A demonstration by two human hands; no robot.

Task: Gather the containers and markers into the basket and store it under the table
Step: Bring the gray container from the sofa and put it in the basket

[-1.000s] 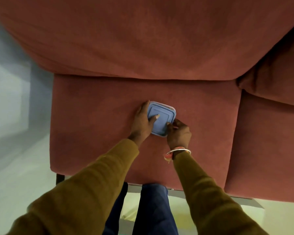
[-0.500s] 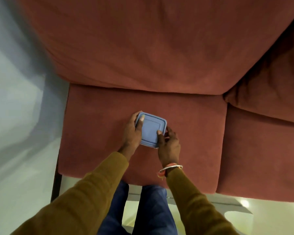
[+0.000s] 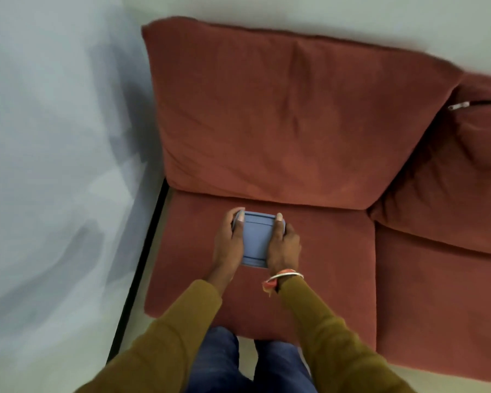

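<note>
Now both hands, left hand (image 3: 228, 245) and right hand (image 3: 284, 245), clasp a flat, square, pale-blue lidded container (image 3: 256, 240), seemingly just above the red sofa seat (image 3: 329, 251).

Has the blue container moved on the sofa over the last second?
Cannot tell how far, since the camera swung too. Against the seat cushion the blue container has turned square to its front edge, left hand and right hand now gripping opposite sides.

I see a rust-red sofa (image 3: 295, 131) beneath and beyond the hands, a pale wall (image 3: 54, 137) to their left, and light floor (image 3: 437, 378) nearer than them.
</note>
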